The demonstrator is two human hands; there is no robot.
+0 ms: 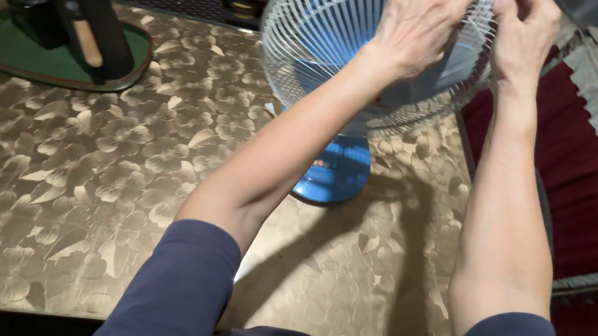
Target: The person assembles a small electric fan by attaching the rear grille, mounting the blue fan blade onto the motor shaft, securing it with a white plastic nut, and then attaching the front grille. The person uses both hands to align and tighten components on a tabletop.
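Note:
A small table fan with a white wire grille and blue blades stands on a round blue base at the far middle of the table. My left hand lies flat against the front of the grille, fingers spread upward. My right hand pinches the grille's upper right rim, fingers curled on the wire. Both forearms reach forward from dark blue sleeves.
The table has a shiny gold leaf-patterned top. At its far left a black device with a wooden handle stands on a green oval tray. A red cloth with a white fringe lies to the right.

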